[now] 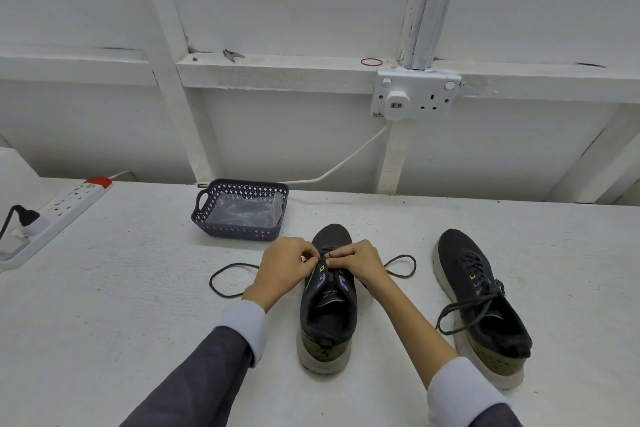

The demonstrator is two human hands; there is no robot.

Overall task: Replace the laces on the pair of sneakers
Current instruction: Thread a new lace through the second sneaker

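Note:
A dark sneaker [328, 315] stands in the middle of the white table, toe pointing away from me. My left hand [284, 269] and my right hand [360, 262] meet over its front eyelets, each pinching a dark lace [225, 276]. One end of the lace loops out on the table to the left, and the other end loops out to the right [405, 265]. A second dark sneaker [481, 305] stands to the right, fully laced with loose ends.
A dark perforated basket [207, 215] holding a clear plastic bag stands behind the sneakers. A white power strip [65, 204] lies at the left edge. A wall socket [415, 94] with a cable hangs on the white wall behind the table.

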